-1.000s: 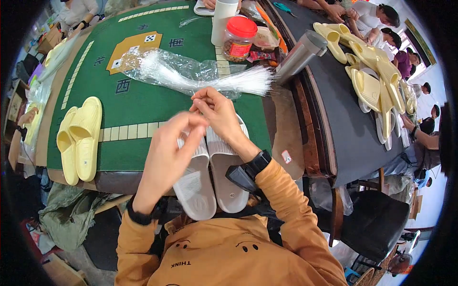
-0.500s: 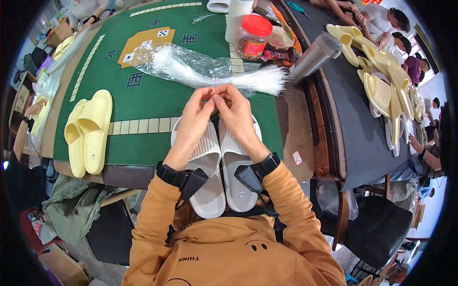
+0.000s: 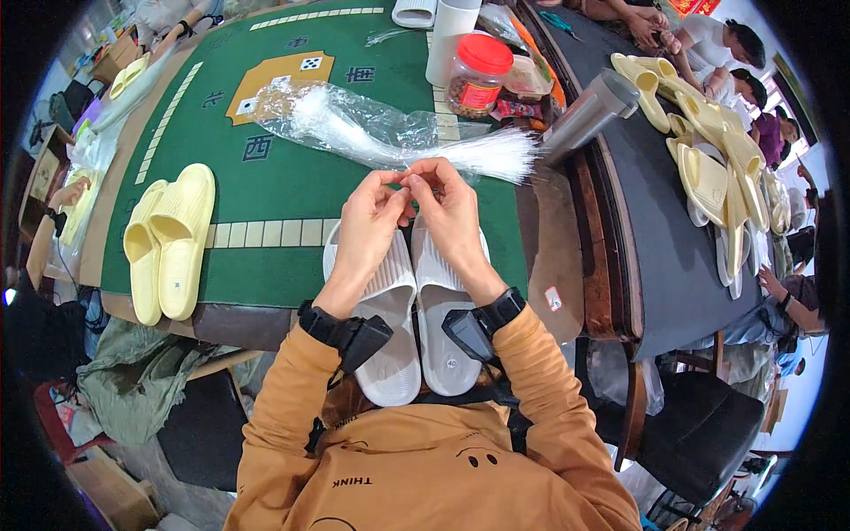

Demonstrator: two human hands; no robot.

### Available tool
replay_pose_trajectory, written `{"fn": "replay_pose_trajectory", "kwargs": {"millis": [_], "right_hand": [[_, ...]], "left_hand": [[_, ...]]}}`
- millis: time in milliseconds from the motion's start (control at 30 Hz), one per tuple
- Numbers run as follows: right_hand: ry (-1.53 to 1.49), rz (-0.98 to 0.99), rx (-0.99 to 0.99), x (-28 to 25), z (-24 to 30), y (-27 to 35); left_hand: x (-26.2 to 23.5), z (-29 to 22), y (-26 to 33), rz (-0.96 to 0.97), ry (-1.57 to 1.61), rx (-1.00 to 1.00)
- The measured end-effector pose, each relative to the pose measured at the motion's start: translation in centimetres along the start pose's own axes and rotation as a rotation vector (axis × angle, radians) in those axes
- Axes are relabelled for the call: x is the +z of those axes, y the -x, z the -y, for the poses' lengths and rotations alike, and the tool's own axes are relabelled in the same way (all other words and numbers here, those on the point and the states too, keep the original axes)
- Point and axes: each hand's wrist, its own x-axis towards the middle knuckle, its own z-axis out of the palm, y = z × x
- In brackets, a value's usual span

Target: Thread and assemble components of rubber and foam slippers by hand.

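Observation:
My left hand (image 3: 372,217) and my right hand (image 3: 450,212) meet fingertip to fingertip above the toe ends of two light grey slide slippers. Both hands are closed in a pinch around a thin white strand (image 3: 408,165), of which only a bit shows. Under my wrists the left grey slipper (image 3: 388,354) and the right grey slipper (image 3: 447,350) lie side by side, heels toward me over the table's front edge. Just beyond my fingers is a bundle of fine white plastic strands (image 3: 500,155), partly inside a clear plastic bag (image 3: 381,128).
A pale yellow slipper pair (image 3: 181,248) lies on the green mat (image 3: 266,190) at left. A red-lidded jar (image 3: 478,80), white cylinder (image 3: 450,44) and steel tumbler (image 3: 589,115) stand far right. More yellow slippers (image 3: 708,177) pile on the dark table (image 3: 655,239), near other people.
My hands have shifted slightly, the fingers still pinched together, with the right fingertips now more over the left ones. The whole view has moved a little; the slippers and bundle stay in place.

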Motion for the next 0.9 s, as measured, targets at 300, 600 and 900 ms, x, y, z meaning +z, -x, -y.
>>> {"fn": "replay_pose_trajectory", "kwargs": {"millis": [300,600,900], "right_hand": [[0.323,0.231,-0.379,-2.4,4.7,1.4],[0.747,0.608,-1.094,-1.1,6.3,5.1],[0.774,0.402,-1.167,0.0,6.0,5.9]], "left_hand": [[-2.7,0.5,-1.5,0.089,0.298,-0.294],[-2.9,-0.6,-3.5,0.222,0.338,-0.396],[-1.4,-0.6,-3.8,0.212,0.464,-0.422]]}}
